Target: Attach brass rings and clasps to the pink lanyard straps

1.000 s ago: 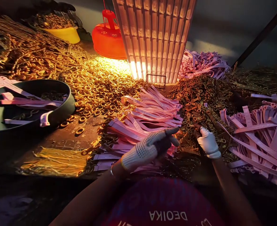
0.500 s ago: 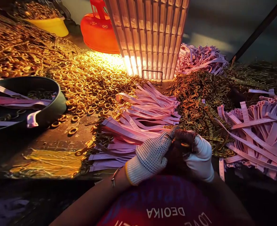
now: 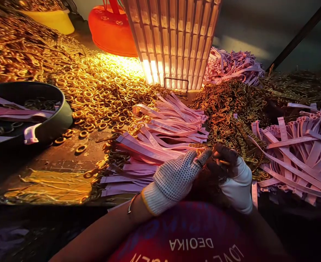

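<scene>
My left hand [image 3: 176, 178], in a white glove with dark dots, is closed in front of my body. Its forefinger and thumb are pinched near the end of a pink strap, but what they grip is hidden. Close beside it, my right hand [image 3: 233, 178] wears a white glove with dark fingertips showing. Those fingers curl round a small gold-coloured metal piece [image 3: 223, 162], mostly covered. Just beyond my hands lies a stack of pink straps [image 3: 173, 125] with metal fittings at their left ends.
Gold rings [image 3: 102, 94] are heaped at left and centre, metal clasps [image 3: 228, 112] at right. More pink straps [image 3: 299, 153] lie far right. A dark green basin [image 3: 66, 112], a yellow tub [image 3: 51, 20], an orange lamp [image 3: 108, 31] and a ribbed panel [image 3: 173, 43] stand around.
My hands have moved slightly apart, the left one leftward and the right one rightward. The view has shifted a little, so the basin and lamp sit further left and higher.
</scene>
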Tool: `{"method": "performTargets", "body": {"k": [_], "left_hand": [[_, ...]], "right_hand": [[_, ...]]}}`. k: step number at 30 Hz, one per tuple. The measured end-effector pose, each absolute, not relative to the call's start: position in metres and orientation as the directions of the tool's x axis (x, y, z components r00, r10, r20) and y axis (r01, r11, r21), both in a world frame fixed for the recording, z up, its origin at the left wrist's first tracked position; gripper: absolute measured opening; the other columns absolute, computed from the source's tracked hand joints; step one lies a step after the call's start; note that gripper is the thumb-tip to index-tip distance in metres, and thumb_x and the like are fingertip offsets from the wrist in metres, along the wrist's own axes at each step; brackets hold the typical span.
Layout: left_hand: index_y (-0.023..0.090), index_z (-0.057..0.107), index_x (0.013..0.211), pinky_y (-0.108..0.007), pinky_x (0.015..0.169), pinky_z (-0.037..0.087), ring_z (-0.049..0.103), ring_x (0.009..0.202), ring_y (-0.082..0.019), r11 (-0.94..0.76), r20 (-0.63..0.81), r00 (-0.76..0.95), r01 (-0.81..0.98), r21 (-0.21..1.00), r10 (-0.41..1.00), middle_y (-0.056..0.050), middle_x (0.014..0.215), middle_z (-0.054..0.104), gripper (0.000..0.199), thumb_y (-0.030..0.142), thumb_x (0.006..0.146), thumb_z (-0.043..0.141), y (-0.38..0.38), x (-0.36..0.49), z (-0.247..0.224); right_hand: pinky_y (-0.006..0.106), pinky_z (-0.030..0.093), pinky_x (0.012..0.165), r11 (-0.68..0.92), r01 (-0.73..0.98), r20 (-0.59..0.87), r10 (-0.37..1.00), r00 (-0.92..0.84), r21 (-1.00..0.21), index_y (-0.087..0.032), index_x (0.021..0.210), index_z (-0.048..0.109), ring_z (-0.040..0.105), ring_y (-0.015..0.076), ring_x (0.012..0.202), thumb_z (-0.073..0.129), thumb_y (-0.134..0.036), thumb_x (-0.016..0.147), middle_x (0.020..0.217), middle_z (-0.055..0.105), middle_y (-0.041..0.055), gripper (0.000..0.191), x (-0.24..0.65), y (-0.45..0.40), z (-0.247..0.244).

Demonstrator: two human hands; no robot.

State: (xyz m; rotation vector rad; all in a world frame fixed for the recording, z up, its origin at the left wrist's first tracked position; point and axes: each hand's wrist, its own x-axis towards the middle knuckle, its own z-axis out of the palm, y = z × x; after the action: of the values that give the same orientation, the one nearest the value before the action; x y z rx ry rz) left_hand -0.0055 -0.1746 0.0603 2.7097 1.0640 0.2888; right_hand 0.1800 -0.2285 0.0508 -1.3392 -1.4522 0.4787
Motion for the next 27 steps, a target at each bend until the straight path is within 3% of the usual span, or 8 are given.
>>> {"method": "performTargets", "body": {"k": [6,14,18,25,27], "left_hand": [[0.019,0.035,0.160,-0.042,0.074,0.065,0.074,0.095,-0.030,-0.741,0.174,0.724,0.626,0.241,0.668,-0.021,0.135,0.063,0.066,0.009,0.094,0.042,-0.175,-0.008,0.055],[0.016,0.062,0.135,-0.035,0.068,0.061,0.073,0.092,-0.028,-0.779,0.205,0.751,0.607,0.159,0.627,-0.018,0.118,0.071,0.043,0.014,0.099,0.040,-0.176,-0.009,0.058],[0.017,0.069,0.120,-0.037,0.077,0.061,0.072,0.093,-0.027,-0.781,0.190,0.760,0.584,0.220,0.622,-0.015,0.110,0.073,0.034,0.015,0.099,0.042,-0.176,-0.009,0.060],[0.012,0.070,0.118,-0.051,0.081,0.058,0.070,0.096,-0.035,-0.730,0.127,0.738,0.600,0.326,0.663,-0.022,0.109,0.071,0.040,0.009,0.096,0.037,-0.172,-0.009,0.072],[0.012,0.072,0.109,-0.050,0.081,0.056,0.069,0.092,-0.034,-0.667,0.100,0.703,0.606,0.434,0.704,-0.021,0.102,0.071,0.037,0.010,0.096,0.038,-0.171,-0.008,0.074]], "right_hand": [[0.035,0.062,0.087,0.297,0.450,0.395,0.908,0.140,-0.842,-0.034,0.132,0.065,0.072,0.0207,0.094,0.076,-0.025,0.088,0.114,0.072,0.0026,0.046,0.181,-0.234,0.050],[0.033,0.063,0.082,0.362,0.430,0.403,0.915,0.005,-0.827,-0.038,0.134,0.064,0.072,0.0206,0.092,0.075,-0.018,0.088,0.110,0.073,0.0014,0.052,0.177,-0.242,0.067],[0.033,0.062,0.083,0.393,0.481,0.426,0.904,-0.045,-0.783,-0.037,0.135,0.064,0.072,0.0206,0.090,0.074,-0.021,0.088,0.107,0.073,0.0016,0.050,0.174,-0.240,0.072],[0.032,0.061,0.083,0.387,0.560,0.438,0.898,-0.048,-0.732,-0.034,0.131,0.065,0.071,0.0195,0.087,0.071,-0.019,0.089,0.102,0.074,0.0015,0.045,0.172,-0.239,0.074],[0.034,0.060,0.084,0.387,0.576,0.435,0.899,-0.060,-0.720,-0.032,0.129,0.065,0.071,0.0202,0.088,0.068,-0.015,0.088,0.103,0.073,0.0024,0.045,0.171,-0.239,0.071]]}}
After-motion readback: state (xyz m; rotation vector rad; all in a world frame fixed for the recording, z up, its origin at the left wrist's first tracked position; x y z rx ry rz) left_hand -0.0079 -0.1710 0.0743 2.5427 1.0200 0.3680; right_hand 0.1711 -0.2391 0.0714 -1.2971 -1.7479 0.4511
